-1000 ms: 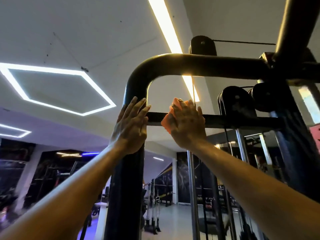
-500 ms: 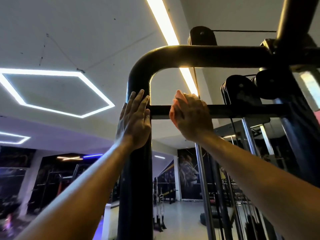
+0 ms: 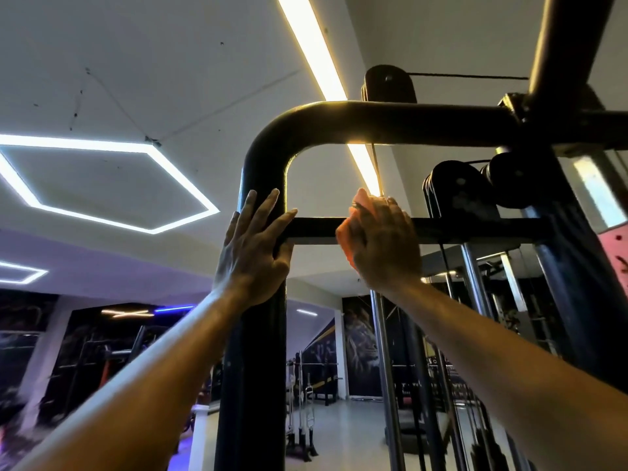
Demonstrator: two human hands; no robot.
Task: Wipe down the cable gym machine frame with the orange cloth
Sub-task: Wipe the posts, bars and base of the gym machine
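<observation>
The black cable machine frame (image 3: 261, 171) rises as a thick upright post that bends right into a top tube. A thinner black crossbar (image 3: 316, 229) runs right from the post. My left hand (image 3: 251, 253) rests flat on the post with straight fingers, its thumb under the crossbar's left end. My right hand (image 3: 380, 246) presses the orange cloth (image 3: 346, 236) against the crossbar; the cloth shows only as an edge along the hand's left side and above the fingers.
Black pulleys (image 3: 455, 188) and a cable (image 3: 465, 76) sit at the upper right. Chrome guide rods (image 3: 384, 368) run down behind the crossbar. A heavy dark upright (image 3: 577, 266) stands at right. Racks and gym gear fill the floor beyond, under lit ceiling strips.
My view has shifted, so the frame sits further right in the picture. The right hand with the cloth stayed on the crossbar close to the post. The left hand kept resting on the post.
</observation>
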